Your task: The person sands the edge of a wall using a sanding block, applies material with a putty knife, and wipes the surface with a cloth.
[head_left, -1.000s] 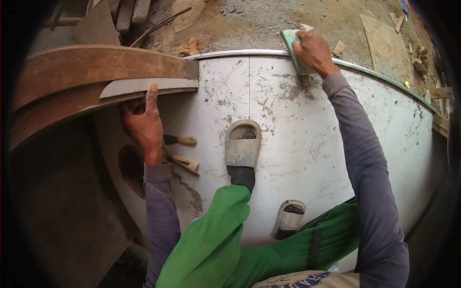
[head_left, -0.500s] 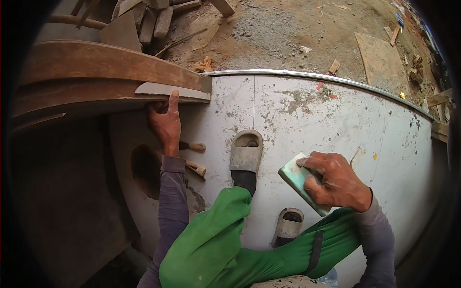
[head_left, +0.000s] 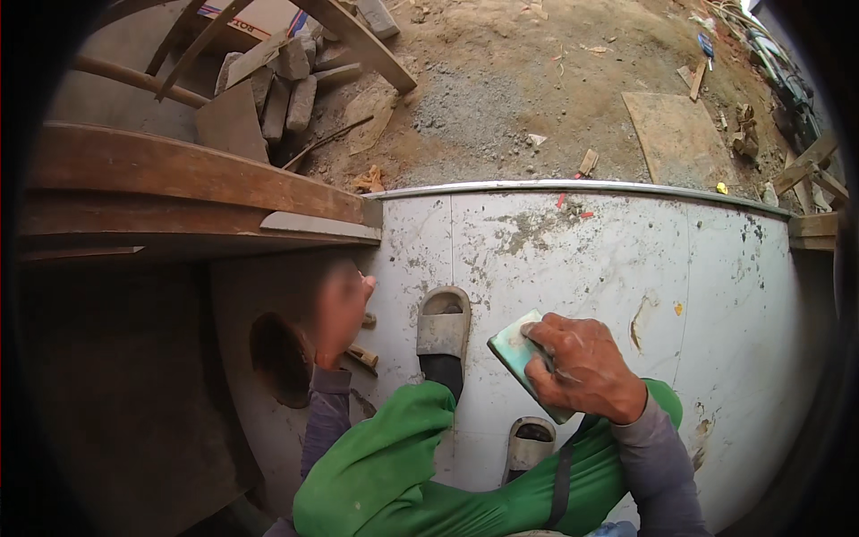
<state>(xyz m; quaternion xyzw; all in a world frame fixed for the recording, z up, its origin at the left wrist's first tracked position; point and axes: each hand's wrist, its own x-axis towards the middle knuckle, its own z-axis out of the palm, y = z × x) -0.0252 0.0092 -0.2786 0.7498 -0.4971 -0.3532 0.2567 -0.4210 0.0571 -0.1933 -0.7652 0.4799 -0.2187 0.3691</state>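
Observation:
My right hand [head_left: 586,367] grips a flat, pale green rectangular block [head_left: 512,344] by its sides, above the tiles near my right knee. My left hand [head_left: 340,309] is smeared by motion, so its fingers cannot be made out. It is just below the brown wooden frame [head_left: 179,192], apart from it. A pale grey strip [head_left: 318,225] lies along the frame's lower edge near its right end. Beside my left wrist, two wooden tool handles [head_left: 362,356] rest on the floor, partly hidden by the hand.
White marked tiles [head_left: 573,259] run up to a metal edge strip [head_left: 501,186]. A dark round opening [head_left: 279,358] lies left of my left forearm. My sandalled feet [head_left: 443,333] stand in the middle. Beyond are bricks [head_left: 291,89], dirt and a flat board [head_left: 676,139].
My left hand has come away from the strip on the frame and moved down toward me. My right hand still holds the block. The whole view has shifted, with more ground showing at the top.

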